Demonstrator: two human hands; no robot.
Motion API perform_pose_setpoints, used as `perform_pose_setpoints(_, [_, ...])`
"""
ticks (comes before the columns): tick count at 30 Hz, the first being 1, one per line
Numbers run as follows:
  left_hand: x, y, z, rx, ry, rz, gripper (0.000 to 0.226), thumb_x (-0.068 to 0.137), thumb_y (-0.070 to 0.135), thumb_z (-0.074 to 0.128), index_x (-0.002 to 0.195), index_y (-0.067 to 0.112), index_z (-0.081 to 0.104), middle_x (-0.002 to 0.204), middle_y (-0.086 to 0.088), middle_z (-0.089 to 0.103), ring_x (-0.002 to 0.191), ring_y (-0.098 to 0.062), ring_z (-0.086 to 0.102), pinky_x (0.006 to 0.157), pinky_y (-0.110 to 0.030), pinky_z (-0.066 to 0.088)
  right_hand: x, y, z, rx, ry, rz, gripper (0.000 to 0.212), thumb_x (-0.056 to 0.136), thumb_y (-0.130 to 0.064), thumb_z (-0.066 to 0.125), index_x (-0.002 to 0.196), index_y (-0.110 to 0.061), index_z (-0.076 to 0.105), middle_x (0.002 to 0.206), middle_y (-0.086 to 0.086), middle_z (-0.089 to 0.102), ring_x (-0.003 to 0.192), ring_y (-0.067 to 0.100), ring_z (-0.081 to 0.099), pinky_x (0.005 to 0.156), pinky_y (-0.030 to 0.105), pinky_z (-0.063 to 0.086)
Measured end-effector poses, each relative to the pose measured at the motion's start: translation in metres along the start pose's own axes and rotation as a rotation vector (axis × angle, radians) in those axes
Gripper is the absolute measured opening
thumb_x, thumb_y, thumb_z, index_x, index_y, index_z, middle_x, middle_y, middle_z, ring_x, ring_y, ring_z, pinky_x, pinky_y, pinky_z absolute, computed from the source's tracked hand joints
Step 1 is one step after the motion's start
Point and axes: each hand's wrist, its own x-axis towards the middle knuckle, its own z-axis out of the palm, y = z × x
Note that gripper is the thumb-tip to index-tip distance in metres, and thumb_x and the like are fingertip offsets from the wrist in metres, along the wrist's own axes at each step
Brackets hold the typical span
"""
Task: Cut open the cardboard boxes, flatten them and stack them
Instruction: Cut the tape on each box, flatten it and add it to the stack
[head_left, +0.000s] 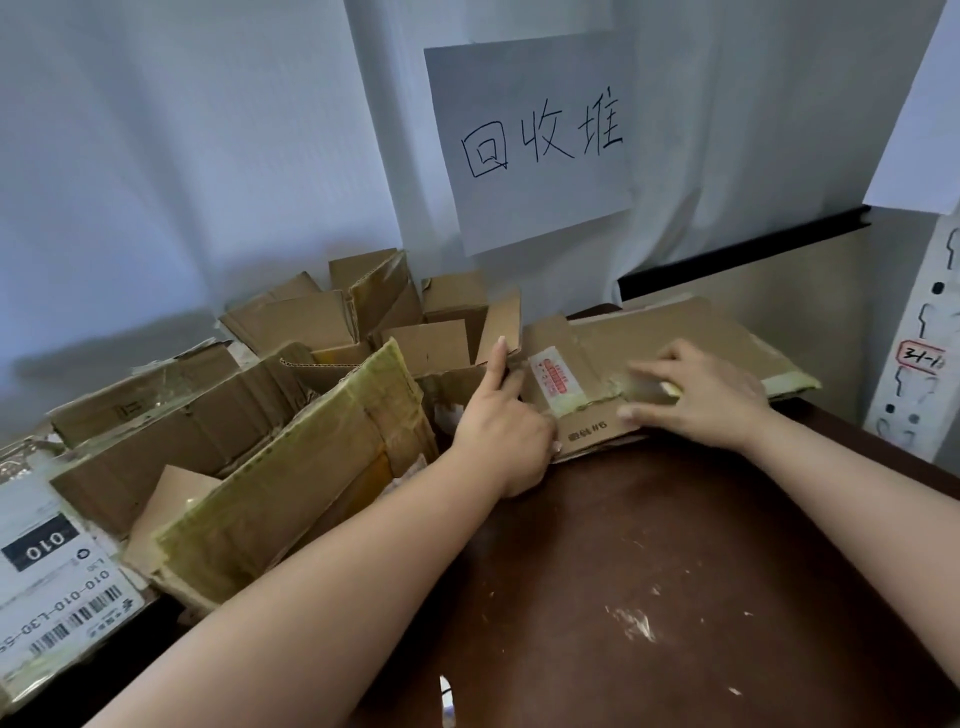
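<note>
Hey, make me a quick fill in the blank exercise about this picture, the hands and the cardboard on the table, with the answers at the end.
1. The right hand lies open on the flattened ____ box.
2. The left hand points its ____ finger up beside the box.
3. The box lies on a dark ____ table.
4. The paper sign on the curtain bears ____ handwritten characters.

Answers: cardboard; index; brown; three

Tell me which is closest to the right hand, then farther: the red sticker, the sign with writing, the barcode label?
From the right hand:
1. Red sticker, just left on the flat cardboard it presses.
2. Sign, up on the wall.
3. Barcode label, far left, bottom corner.
</note>
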Motion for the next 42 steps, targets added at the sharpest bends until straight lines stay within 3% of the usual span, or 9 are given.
perform_pose_setpoints(3, [-0.004,0.001,-0.01,-0.053,0.108,-0.064,0.038,0.098,0.039,0.036,0.119,0.023,0.065,0.119,0.001,0.064,0.132,-0.033,0.036,0.096,-0.059,-0.034,0.01,-0.012,0.005,0.023,0.049,0.171,0.078,0.074,-0.084,0.036,0.138,-0.039,0.046,0.138,-0.006,0.04,0.12,0.025,0.051,0.077,0.032,0.039])
perform_pose_setpoints(7, [-0.01,-0.007,-0.026,-0.113,0.227,-0.152,0.034,0.097,0.031,0.042,0.124,0.021,0.06,0.128,-0.002,0.057,0.133,-0.03,0.035,0.108,-0.067,-0.01,0.02,-0.019,0.023,-0.185,-0.077,0.182,0.083,0.069,-0.091,0.03,0.136,-0.044,0.045,0.143,-0.007,0.043,0.124,0.027,0.049,0.09,0.036,0.046])
perform_pose_setpoints(11, [-0.026,-0.021,-0.039,-0.058,0.215,-0.185,0.035,0.095,0.032,0.045,0.126,0.023,0.058,0.135,-0.007,0.048,0.137,-0.031,0.028,0.11,-0.064,-0.01,0.036,-0.014,0.031,-0.133,-0.112,0.147,0.108,0.043,-0.1,0.021,0.126,-0.04,0.056,0.132,-0.006,0.055,0.116,0.027,0.056,0.092,0.041,0.049])
perform_pose_setpoints(17, [-0.046,-0.04,-0.051,0.033,0.217,-0.271,0.05,0.092,0.033,0.055,0.14,0.025,0.044,0.156,-0.013,0.024,0.146,-0.036,0.009,0.112,-0.062,-0.009,0.029,-0.022,0.027,-0.145,-0.102,0.094,0.103,0.052,-0.095,0.023,0.134,-0.039,0.05,0.146,-0.009,0.045,0.123,0.028,0.052,0.094,0.039,0.048])
perform_pose_setpoints(20, [-0.05,-0.051,-0.058,0.005,0.217,-0.361,0.065,0.091,0.037,0.057,0.148,0.023,0.028,0.159,-0.015,0.012,0.147,-0.038,0.003,0.113,-0.061,-0.007,0.028,-0.023,0.027,-0.166,-0.1,0.059,0.113,0.04,-0.1,0.011,0.126,-0.041,0.055,0.142,-0.01,0.048,0.12,0.029,0.054,0.092,0.039,0.048])
perform_pose_setpoints(22, [-0.052,-0.056,-0.059,-0.009,0.182,-0.409,0.068,0.092,0.039,0.054,0.15,0.021,0.022,0.159,-0.017,0.011,0.147,-0.04,0.004,0.113,-0.062,-0.006,0.027,-0.025,0.026,-0.182,-0.094,0.038,0.099,0.052,-0.095,0.017,0.123,-0.04,0.057,0.141,-0.009,0.049,0.118,0.029,0.055,0.09,0.037,0.048])
perform_pose_setpoints(27, [-0.049,-0.055,-0.057,0.004,0.123,-0.425,0.061,0.092,0.038,0.054,0.146,0.021,0.032,0.154,-0.016,0.026,0.145,-0.039,0.014,0.113,-0.063,-0.004,0.022,-0.04,0.019,-0.143,-0.134,-0.029,0.065,0.087,-0.067,0.042,0.135,-0.024,0.052,0.151,-0.002,0.038,0.127,0.03,0.047,0.097,0.031,0.037])
perform_pose_setpoints(32, [-0.045,-0.06,-0.054,0.04,0.11,-0.426,0.055,0.091,0.036,0.054,0.142,0.02,0.038,0.145,-0.012,0.042,0.14,-0.037,0.028,0.113,-0.062,-0.001,0.032,-0.043,0.024,-0.191,-0.125,-0.047,0.075,0.076,-0.081,0.032,0.133,-0.036,0.052,0.151,-0.01,0.037,0.125,0.029,0.049,0.1,0.036,0.043])
perform_pose_setpoints(42, [-0.043,-0.07,-0.042,0.072,0.147,-0.415,0.044,0.093,0.028,0.051,0.135,0.02,0.042,0.123,-0.005,0.061,0.115,-0.032,0.054,0.114,-0.061,0.001,0.069,-0.037,0.038,-0.24,-0.155,-0.106,0.077,0.079,-0.081,0.026,0.142,-0.039,0.038,0.155,-0.014,0.028,0.126,0.03,0.045,0.101,0.039,0.042])
